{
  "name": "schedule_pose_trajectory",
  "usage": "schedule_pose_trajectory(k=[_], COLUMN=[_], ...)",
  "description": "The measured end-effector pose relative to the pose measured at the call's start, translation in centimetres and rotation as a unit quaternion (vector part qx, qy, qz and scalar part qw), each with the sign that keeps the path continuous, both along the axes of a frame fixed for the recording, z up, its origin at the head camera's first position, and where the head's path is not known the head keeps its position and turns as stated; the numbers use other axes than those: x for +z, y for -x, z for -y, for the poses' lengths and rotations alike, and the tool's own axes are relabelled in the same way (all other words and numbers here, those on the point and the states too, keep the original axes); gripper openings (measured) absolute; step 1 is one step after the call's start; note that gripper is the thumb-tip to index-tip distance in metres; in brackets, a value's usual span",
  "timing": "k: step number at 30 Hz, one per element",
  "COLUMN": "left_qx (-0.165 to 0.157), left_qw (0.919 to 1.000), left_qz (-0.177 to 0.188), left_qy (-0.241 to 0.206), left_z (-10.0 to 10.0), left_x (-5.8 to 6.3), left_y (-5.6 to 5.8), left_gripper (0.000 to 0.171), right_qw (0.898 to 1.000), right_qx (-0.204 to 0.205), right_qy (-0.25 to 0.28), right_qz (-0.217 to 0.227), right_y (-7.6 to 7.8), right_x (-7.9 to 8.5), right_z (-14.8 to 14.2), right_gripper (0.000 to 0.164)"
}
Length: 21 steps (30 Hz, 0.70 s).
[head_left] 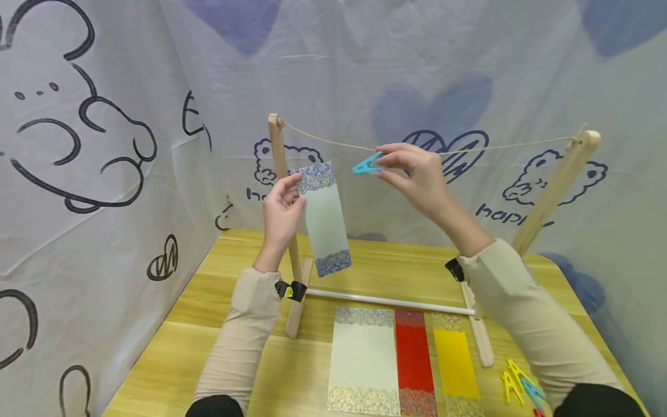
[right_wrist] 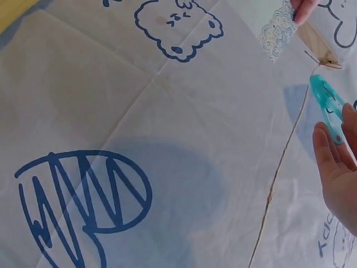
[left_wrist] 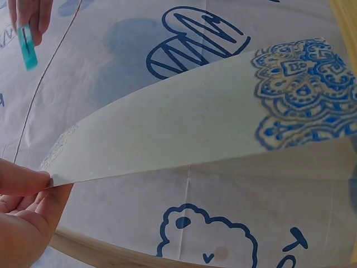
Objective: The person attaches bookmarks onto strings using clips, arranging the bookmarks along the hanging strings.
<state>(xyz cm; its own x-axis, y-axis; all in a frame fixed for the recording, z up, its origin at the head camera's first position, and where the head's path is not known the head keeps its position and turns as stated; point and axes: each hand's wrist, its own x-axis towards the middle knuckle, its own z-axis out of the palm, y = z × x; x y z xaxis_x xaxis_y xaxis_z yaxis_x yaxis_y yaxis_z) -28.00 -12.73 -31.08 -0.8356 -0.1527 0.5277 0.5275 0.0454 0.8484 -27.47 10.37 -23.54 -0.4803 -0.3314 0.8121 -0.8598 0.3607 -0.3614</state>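
My left hand (head_left: pixel 282 211) pinches the upper left edge of a pale green paper strip (head_left: pixel 325 223) with blue lace-like patterned ends. The strip hangs slightly tilted beside the left wooden post. In the left wrist view the strip (left_wrist: pixel 167 123) stretches away from the thumb and fingers, slightly bowed. My right hand (head_left: pixel 417 174) pinches a light blue clothespin (head_left: pixel 367 164) by its handles, its nose pointing left toward the strip. The right wrist view shows the clothespin (right_wrist: pixel 328 106) right by the thin string (right_wrist: pixel 279 167). That string (head_left: pixel 333 141) sags between two wooden posts.
A white rod (head_left: pixel 391 300) joins the bases of the left post (head_left: pixel 278 145) and right post (head_left: pixel 557 185). On the wooden table (head_left: pixel 198 324) lie a white patterned sheet (head_left: pixel 363 353), a red strip (head_left: pixel 414 356) and a yellow strip (head_left: pixel 455 362). Yellow clothespins (head_left: pixel 513 385) and others lie at right.
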Motion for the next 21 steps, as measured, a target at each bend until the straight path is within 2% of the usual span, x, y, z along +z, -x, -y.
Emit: schedule_pose_trajectory(k=[5, 11, 18, 21], left_qx=[0.007, 0.020, 0.043, 0.059], left_qw=[1.0000, 0.9995, 0.9947, 0.9908], left_qz=[-0.003, -0.021, -0.047, -0.063], left_qy=[0.001, 0.013, 0.081, 0.105], left_z=[-0.1, 0.3, 0.3, 0.2], left_x=[0.7, 1.5, 2.0, 2.3], left_y=[0.0, 0.3, 0.9, 0.9], left_gripper=[0.042, 0.041, 0.040, 0.039], right_qw=[1.000, 0.998, 0.995, 0.993], right_qx=[-0.009, -0.005, -0.051, -0.068], right_qy=[0.017, 0.057, 0.042, 0.029], right_qz=[-0.011, 0.006, 0.081, 0.095], right_y=[0.8, 1.6, 2.5, 2.7], right_x=[1.0, 2.3, 3.6, 4.0], right_z=[1.1, 2.5, 3.8, 4.3], right_gripper=[0.013, 0.014, 0.016, 0.016])
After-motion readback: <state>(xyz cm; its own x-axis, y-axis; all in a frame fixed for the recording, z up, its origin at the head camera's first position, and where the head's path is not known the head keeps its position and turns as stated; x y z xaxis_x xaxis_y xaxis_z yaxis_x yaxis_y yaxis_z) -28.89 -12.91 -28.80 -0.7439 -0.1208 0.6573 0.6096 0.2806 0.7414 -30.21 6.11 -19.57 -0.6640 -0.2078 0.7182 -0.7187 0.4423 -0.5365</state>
